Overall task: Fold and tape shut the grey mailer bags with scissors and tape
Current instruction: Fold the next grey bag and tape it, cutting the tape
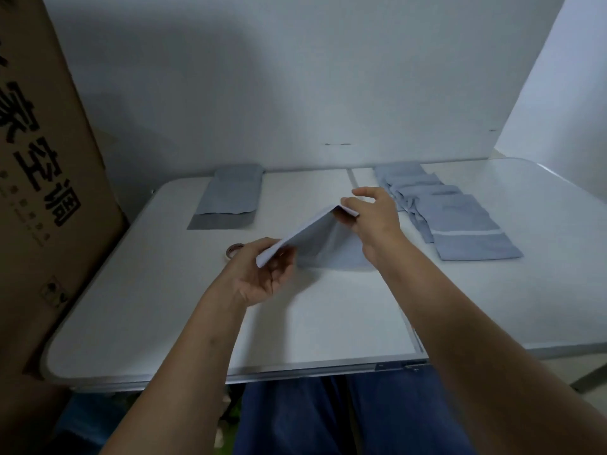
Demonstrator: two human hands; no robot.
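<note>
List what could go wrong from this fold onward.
1. The left hand and right hand pinch only the bag's corners, so the lifted flap could slip and crease crooked.
2. The tape sits right behind the left hand; a reach could knock it.

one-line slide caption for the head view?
Both hands, left hand and right hand, fold a grey mailer bag over the white table.

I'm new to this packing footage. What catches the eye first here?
Both hands at the table's centre: the left hand and right hand hold a grey mailer bag lifted mid-fold. Overlapping folded bags lie at right, a flat stack at far left.
</note>
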